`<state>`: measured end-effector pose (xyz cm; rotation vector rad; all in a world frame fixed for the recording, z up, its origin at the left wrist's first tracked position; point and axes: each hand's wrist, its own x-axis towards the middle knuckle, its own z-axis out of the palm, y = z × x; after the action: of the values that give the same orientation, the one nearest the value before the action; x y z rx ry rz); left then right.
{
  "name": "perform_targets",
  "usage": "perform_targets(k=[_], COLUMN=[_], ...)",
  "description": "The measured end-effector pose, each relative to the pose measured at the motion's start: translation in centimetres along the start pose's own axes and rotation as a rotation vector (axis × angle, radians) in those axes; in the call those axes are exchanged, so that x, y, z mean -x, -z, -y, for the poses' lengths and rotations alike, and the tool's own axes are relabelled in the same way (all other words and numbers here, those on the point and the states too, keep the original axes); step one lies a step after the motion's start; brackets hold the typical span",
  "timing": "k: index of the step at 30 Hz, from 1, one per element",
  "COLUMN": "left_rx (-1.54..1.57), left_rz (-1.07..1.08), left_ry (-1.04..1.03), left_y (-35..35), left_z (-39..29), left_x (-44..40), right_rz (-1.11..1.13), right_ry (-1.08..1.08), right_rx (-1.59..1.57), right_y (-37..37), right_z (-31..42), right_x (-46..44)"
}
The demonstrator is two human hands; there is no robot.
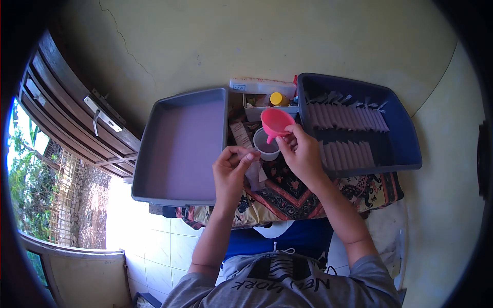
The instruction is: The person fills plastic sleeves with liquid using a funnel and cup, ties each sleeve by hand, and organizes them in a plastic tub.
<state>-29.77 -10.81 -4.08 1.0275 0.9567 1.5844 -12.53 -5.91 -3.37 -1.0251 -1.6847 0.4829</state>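
The right hand (300, 153) grips the pink funnel (277, 121) by its rim between thumb and fingers; the spout appears above the mouth of the plastic cup (266, 147), though the clearance cannot be judged. The left hand (233, 163) holds thumb and forefinger close together, left of the cup; whether they pinch a thin film cannot be determined.

Hazards:
- Rim grip on one side: the funnel could pivot or slip, knocking the cup.
- Cup just beside both hands: a lowered wrist could tip it onto the patterned cloth (294, 189) covering the worktop.
- Left tray (223, 128), holding a purple, apparently liquid mass: a bump at its right wall could cause slopping.
- Right tray (417, 154), with two rows of purple packets (349, 117): forearm contact at its near-left corner could disturb the near row.
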Motion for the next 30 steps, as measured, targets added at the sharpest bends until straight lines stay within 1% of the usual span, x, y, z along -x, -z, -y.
perform_targets(k=[1, 2, 5, 6, 8, 9, 11, 12, 14, 15, 16, 17, 18, 19, 20, 21, 22, 24, 25, 27, 28, 30], left_rx=[0.0, -0.02, -0.06, -0.08, -0.078, -0.076, -0.087, -0.098, -0.12, -0.14, -0.138, -0.103, -0.07, -0.069, 0.049, 0.167, 0.167, 0.327, 0.327, 0.285, 0.285, 0.303], left_rz=[-0.001, 0.005, 0.011, 0.008, 0.003, 0.001, 0.019, 0.038, 0.067, 0.094, 0.097, 0.133, 0.168, 0.167, 0.143, 0.12, 0.12, 0.144, 0.147, 0.246, 0.246, 0.283], left_ry=[0.0, -0.007, -0.024, -0.03, -0.04, -0.046, -0.042, -0.04, -0.06, -0.08, -0.08, -0.072, -0.064, -0.067, -0.072, -0.077, -0.078, 0.068, 0.067, 0.057, 0.057, 0.068], left_y=[0.0, -0.1, -0.2, -0.2, -0.3, -0.3, -0.2, -0.2, -0.3, -0.4, -0.5, -0.6, -0.8, -1.0, -1.4, -1.6, -1.5, -0.9, -0.6, -0.4, -0.4, -0.7], left_z=[-0.1, -0.2, -0.3, -0.3, -0.4, -0.4, -0.5, -0.5, -0.5, -0.4, -0.4, -0.4, -0.4, -0.3, -0.2, -0.1, 0.3, 1.9, 2.5, 3.3, 3.3, 3.1], left_x=[0.1, 0.2, 0.2, 0.2, 0.3, 0.4, 0.3, 0.2, 0.1, 0.1, 0.1, 0.3, 0.3, 0.4, 0.5, 0.6, 0.6, 0.6, 0.5, 0.5, 0.5, 0.2], right_rz=[0.051, 0.052, 0.171, 0.173, 0.128, 0.13, 0.183, 0.182, 0.292, 0.291, 0.347, 0.403, 0.403, 0.38, 0.357, 0.358, 0.34, 0.318, 0.323, 0.348, 0.348, 0.308], right_ry=[-0.01, -0.012, 0.04, 0.041, 0.073, 0.073, 0.042, 0.039, 0.189, 0.187, 0.185, 0.185, 0.187, 0.135, 0.084, 0.086, 0.06, 0.036, -0.005, -0.117, -0.117, -0.145], right_rx=[0.038, 0.038, 0.205, 0.204, 0.356, 0.356, 0.218, 0.219, -0.079, -0.077, -0.105, -0.133, -0.132, -0.161, -0.19, -0.191, -0.217, -0.242, -0.272, -0.383, -0.383, -0.638], right_y=[-0.4, -0.8, -1.9, -1.9, -1.4, -1.0, 0.2, 0.4, 0.7, 0.8, 0.9, 1.1, 1.1, 1.3, 1.4, 1.6, 1.8, 2.3, 2.6, 3.3, 3.4, 3.6], right_z=[-0.6, -1.4, -3.9, -3.5, -2.6, -1.5, 1.1, 1.8, 2.5, 2.5, 2.4, 2.4, 2.6, 3.0, 3.3, 3.6, 3.8, 4.1, 4.1, 4.7, 4.9, 5.2], right_x=[0.2, 0.5, 1.5, 1.7, 1.8, 1.7, 1.2, 1.1, 0.9, 0.9, 0.8, 0.8, 0.8, 0.8, 0.7, 0.6, 0.5, 0.2, 0.1, -0.4, -0.5, -0.9])
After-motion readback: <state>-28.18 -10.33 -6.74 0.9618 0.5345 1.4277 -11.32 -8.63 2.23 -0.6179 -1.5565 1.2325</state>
